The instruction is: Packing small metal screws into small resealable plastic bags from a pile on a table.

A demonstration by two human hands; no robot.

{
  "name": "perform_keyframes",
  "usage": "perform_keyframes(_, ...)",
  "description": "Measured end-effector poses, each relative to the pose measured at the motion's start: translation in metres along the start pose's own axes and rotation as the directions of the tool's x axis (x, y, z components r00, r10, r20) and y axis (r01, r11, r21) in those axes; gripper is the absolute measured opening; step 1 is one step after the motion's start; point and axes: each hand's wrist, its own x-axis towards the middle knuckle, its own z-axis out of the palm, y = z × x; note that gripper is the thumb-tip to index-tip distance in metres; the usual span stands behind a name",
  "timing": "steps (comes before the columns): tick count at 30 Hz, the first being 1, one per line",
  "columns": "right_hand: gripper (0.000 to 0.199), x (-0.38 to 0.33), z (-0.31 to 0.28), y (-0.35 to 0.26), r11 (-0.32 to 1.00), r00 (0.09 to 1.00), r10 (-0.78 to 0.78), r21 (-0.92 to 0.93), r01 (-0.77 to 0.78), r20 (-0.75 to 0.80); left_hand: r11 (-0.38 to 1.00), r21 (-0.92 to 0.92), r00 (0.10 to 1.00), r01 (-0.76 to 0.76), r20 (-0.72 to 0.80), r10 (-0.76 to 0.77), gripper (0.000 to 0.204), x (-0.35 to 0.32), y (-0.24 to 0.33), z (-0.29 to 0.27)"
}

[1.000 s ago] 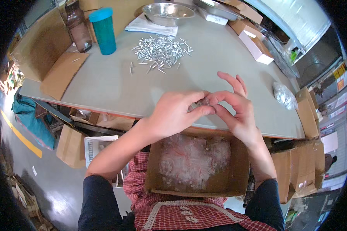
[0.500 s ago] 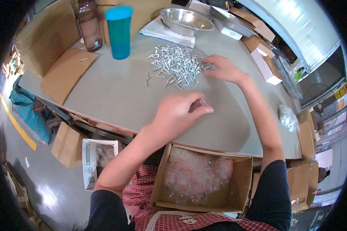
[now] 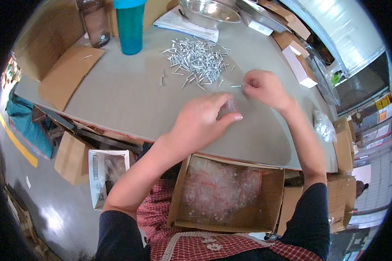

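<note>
The pile of pins (image 3: 196,61) lay on the bench (image 3: 130,104). To the right of the pile, the right hand (image 3: 266,89) was curled closed beside a loose pin (image 3: 235,86); whether it held any could not be told. On the near side of the pile, the left hand (image 3: 200,119) pinched a clear bag (image 3: 231,105). The step appeared to be gathering pins; the next move seemed to call for a steady bag.

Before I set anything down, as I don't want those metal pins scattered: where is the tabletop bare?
One bare patch of tabletop lies between the cardboard flap and the pin pile; another between the left hand and right forearm, toward the front. The back is crowded with the teal bottle, papers and metal bowl.
</note>
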Motion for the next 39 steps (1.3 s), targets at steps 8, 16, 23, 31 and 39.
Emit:
perform_keyframes(8, 0.011, -0.045, 0.008, -0.058, 0.58, 0.92, -0.059, 0.737, 0.347, -0.387, 0.995, -0.079, 0.998, 0.066, 0.025, -0.064, 0.039, 0.002, 0.009, -0.003)
perform_keyframes(16, 0.027, -0.027, 0.022, -0.03, 0.977, 0.932, -0.045, 0.177, 0.116, -0.359, 0.999, -0.027, 0.998, 0.037, -0.054, -0.039, 0.038, 0.003, 0.006, 0.003)
perform_keyframes(23, 0.013, -0.019, 0.015, -0.034, 0.997, 0.978, 0.045, 0.072, -0.031, -0.202, 0.992, 0.054, 0.991, 0.112, -0.075, -0.108, 0.04, 0.0, 0.008, 0.002)
perform_keyframes(31, 0.014, -0.054, -0.02, -0.071, 0.923, 0.876, -0.234, 0.188, 0.336, -0.421, 0.976, 0.204, 0.99, -0.081, -0.095, 0.102, 0.046, 0.001, 0.01, 0.006)
perform_keyframes(39, 0.016, -0.058, -0.012, -0.08, 0.872, 0.888, -0.097, 0.393, 0.294, -0.449, 0.963, 0.242, 0.98, -0.118, -0.13, 0.153, 0.054, -0.002, 0.01, 0.009)
